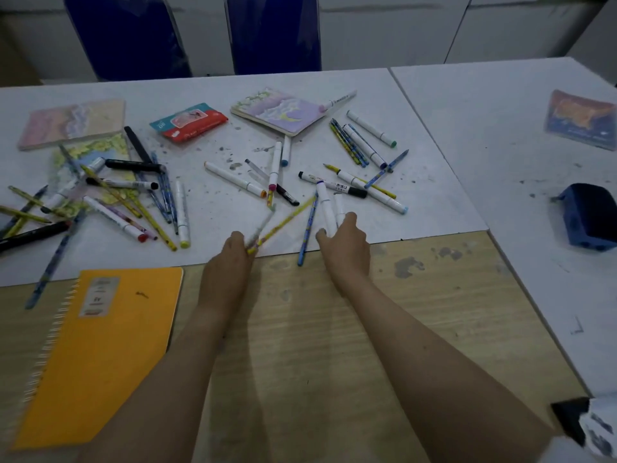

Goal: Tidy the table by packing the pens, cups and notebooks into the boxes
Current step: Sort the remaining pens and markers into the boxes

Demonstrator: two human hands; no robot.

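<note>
The person's left hand point(235, 252) pinches a thin yellow patterned pencil point(283, 223) and a blurred grey one beside it. Just right of that, the right hand point(345, 242) curls around two white barrel markers point(325, 208). A bright orange spiral-bound notebook point(100, 352) lies nearer, left of the pencil.

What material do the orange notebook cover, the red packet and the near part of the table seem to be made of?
Orange notebook: probably matt card cover, flat and dull, with a wire spiral along its left edge. Red packet: likely soft plastic film, glossy and creased. Table, near part: wood or wood-look laminate, with visible grain lines and worn patches.
</note>
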